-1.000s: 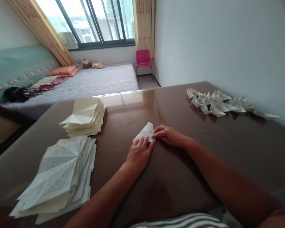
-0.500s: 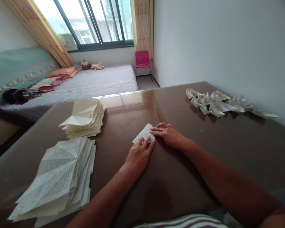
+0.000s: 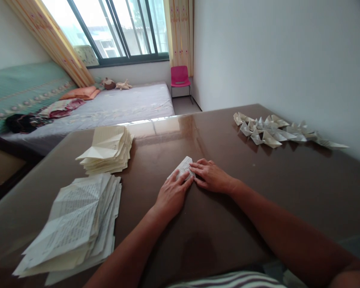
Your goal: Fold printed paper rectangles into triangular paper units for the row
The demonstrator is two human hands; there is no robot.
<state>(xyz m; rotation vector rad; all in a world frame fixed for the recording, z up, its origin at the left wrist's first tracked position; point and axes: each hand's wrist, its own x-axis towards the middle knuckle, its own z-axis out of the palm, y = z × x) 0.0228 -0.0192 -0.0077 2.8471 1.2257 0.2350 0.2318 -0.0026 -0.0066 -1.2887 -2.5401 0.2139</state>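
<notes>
A small folded sheet of printed paper lies flat on the brown table in front of me. My left hand rests on its near left part, fingers stretched out and spread over the paper. From the right, my right hand touches the right part of the same sheet with extended fingertips, its thumb low near the corner. Both hands look open and press down on the paper. The fingers partly cover the sheet, so some of its folds are hidden.
On the left of the table stand a stack of creased printed sheets and, behind it, a stack of yellowish folded sheets. Several folded paper boats sit at the back right, near the wall. Beyond are a bed and a pink chair.
My right hand has shifted slightly, its thumb now lower by the paper's right corner. My left fingers are a little flatter and more spread. The paper has hardly moved.
</notes>
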